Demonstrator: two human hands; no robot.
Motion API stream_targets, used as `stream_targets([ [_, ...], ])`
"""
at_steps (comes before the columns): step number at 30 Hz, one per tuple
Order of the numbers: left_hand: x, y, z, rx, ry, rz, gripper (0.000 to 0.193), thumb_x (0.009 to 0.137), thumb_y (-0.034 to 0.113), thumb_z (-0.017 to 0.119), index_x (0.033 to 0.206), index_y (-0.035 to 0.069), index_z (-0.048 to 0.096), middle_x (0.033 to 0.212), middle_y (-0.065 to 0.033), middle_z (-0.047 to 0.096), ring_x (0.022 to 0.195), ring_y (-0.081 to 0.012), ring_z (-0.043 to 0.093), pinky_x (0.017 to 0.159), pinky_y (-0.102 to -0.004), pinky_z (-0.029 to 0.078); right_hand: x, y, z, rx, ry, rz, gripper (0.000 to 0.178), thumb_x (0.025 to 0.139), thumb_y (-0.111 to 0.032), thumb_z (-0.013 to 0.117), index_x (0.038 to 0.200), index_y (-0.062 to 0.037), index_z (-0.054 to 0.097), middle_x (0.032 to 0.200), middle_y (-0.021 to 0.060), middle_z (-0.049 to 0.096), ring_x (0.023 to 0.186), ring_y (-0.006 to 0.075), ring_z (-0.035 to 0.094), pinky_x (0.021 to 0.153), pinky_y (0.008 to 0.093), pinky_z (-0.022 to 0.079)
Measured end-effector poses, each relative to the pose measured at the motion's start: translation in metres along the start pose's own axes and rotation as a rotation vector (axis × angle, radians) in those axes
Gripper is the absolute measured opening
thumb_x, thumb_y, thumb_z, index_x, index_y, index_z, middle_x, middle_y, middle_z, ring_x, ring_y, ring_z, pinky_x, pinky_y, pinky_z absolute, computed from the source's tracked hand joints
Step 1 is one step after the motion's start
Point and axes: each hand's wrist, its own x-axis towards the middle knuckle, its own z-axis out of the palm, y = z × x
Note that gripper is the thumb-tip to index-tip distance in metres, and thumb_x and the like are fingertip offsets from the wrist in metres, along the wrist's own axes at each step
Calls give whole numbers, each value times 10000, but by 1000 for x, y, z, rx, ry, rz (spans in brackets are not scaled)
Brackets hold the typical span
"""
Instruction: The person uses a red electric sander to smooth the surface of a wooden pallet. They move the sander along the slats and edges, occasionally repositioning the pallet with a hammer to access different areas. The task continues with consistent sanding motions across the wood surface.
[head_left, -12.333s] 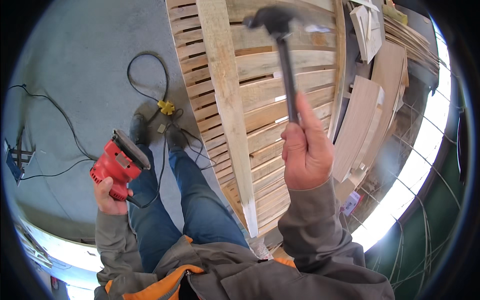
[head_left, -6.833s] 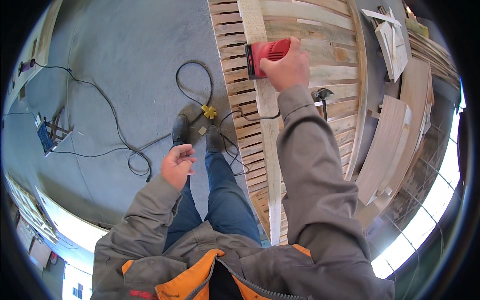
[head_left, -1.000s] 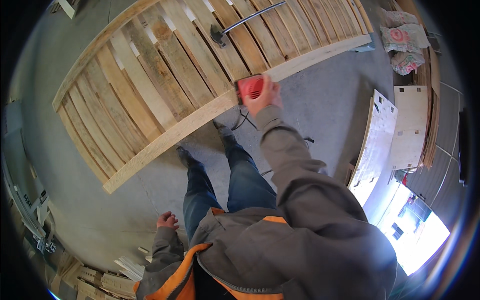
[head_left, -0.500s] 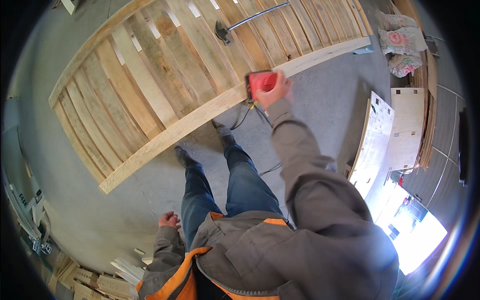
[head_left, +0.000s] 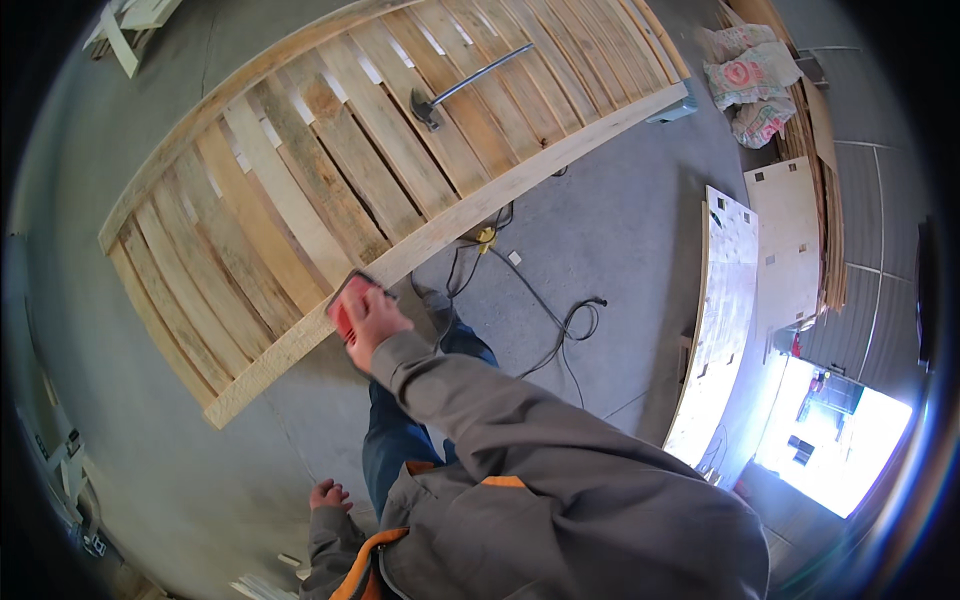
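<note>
My right hand (head_left: 374, 322) grips a red handheld sander (head_left: 350, 300) with a dark base, pressed against the near edge rail of a long slatted wooden frame (head_left: 540, 172). The rail's surface beneath the sander is hidden. Down by my left side, my left hand (head_left: 329, 495) hangs with its fingers loosely bent and apart, holding nothing. On the slats beyond the sander rests a claw hammer (head_left: 424, 108) with a metal shaft.
A black cord with a yellow part (head_left: 486, 239) lies on the floor right of my legs. Farther right lean pale panels (head_left: 725, 300), with printed sacks (head_left: 750, 78) behind them. A blue-green object (head_left: 672, 108) shows under the frame's right end. White boards (head_left: 120, 42) lie far left.
My right hand has carried the sander left and nearer along the rail, from about its middle toward its left end. My left hand still hangs low; the view has shifted slightly.
</note>
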Motion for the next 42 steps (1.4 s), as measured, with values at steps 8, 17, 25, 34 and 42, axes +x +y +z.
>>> stream_targets([
  [8, 1, -3, -7, 36, 22, -1, 469, 988, 97, 601, 1436, 15, 488, 1221, -149, 642, 978, -295, 671, 757, -504, 605, 3, 2, -5, 48, -50, -75, 814, 748, -176, 781, 1482, -208, 430, 1279, 177, 506, 1145, 411, 589, 755, 545, 582],
  [17, -26, 44, 66, 100, 1, 39, 433, 993, 102, 598, 1410, 20, 515, 1217, -156, 666, 963, -275, 681, 751, -442, 608, 70, 143, -117, 30, 215, 192, 768, 765, -195, 785, 1444, -211, 426, 1271, 191, 543, 1131, 441, 606, 880, 532, 551],
  [25, -28, 70, 122, 189, 16, 10, 424, 971, 79, 621, 1381, 8, 539, 1203, -171, 667, 979, -308, 692, 743, -470, 616, 130, 274, -215, -33, 408, 410, 756, 770, -257, 787, 1437, -209, 433, 1279, 187, 560, 1107, 429, 647, 883, 525, 558],
  [34, -24, 98, 178, 302, -67, 23, 433, 951, 91, 634, 1365, -12, 560, 1208, -166, 667, 981, -288, 692, 749, -441, 615, 184, 467, -307, -142, 655, 373, 845, 654, -303, 817, 1419, -154, 490, 1303, 211, 590, 1197, 389, 604, 990, 464, 538],
  [42, -20, 135, 197, 429, -54, 61, 411, 945, 78, 629, 1343, -13, 576, 1170, -164, 672, 967, -278, 695, 731, -432, 619, 181, 505, -343, -138, 617, 426, 868, 637, -332, 807, 1428, -165, 488, 1312, 208, 574, 1201, 384, 612, 1001, 456, 534],
])
